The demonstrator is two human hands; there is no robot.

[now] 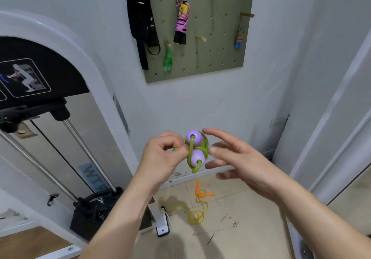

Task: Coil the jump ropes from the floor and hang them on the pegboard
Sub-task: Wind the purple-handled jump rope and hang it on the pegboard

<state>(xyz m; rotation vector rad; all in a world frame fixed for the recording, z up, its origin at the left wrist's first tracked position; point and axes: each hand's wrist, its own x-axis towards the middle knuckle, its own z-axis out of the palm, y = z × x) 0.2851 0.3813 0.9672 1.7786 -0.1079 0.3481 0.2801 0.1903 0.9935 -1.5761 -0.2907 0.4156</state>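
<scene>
Jump rope (194, 152), green w/ purple ends, sits bundled mid-air below pegboard (220, 56). Left hand (162, 156) pinches it; right hand (241, 158) beside it, fingers (218, 135) spread, empty. We judge coiling ~done; next: lift, hook on free peg (201, 38).

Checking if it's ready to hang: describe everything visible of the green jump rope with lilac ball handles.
The green jump rope, glossy plastic-looking cord, is wound tightly around its two lilac ball handles, stacked one above the other, cord entering a hole in each. The left hand pinches its left side; the open right hand is beside it, contact unclear. It is held in mid-air.
</scene>
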